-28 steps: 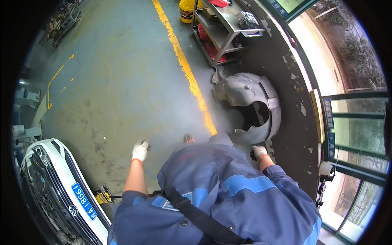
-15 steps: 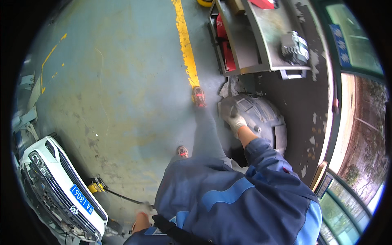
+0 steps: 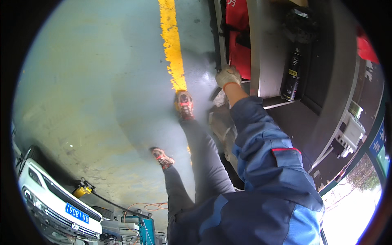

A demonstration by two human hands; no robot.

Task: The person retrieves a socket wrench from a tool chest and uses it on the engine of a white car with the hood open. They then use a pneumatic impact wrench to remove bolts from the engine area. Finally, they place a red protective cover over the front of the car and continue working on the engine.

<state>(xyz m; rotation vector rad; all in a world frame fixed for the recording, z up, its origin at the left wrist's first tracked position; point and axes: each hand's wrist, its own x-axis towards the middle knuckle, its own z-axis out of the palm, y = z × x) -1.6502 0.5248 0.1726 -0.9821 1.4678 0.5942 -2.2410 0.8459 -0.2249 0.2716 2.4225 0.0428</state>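
With the right hand (image 3: 228, 76), in a pale glove, reaches to the near end of red items (image 3: 239, 55) low in a metal shelf cart (image 3: 255, 49); cannot tell, from curled and partly hidden fingers, whether clamped on anything. Cannot tell the left hand's state, out of view. Inside the cart, a black spray can (image 3: 292, 77); on its top, to the right, a grey metal part (image 3: 352, 134). Underfoot, a blue-grey floor (image 3: 94, 81), scuffed and glossy in patches, crossed by a flaking yellow line (image 3: 172, 49). Stands with one shoe (image 3: 185, 105) over that line. At lower left, the front of a white car (image 3: 51, 188), a yellow device (image 3: 83, 190) near it, then a teal cabinet (image 3: 147, 232) by an orange cable (image 3: 152, 205). At lower right, bright glazing (image 3: 355, 212).
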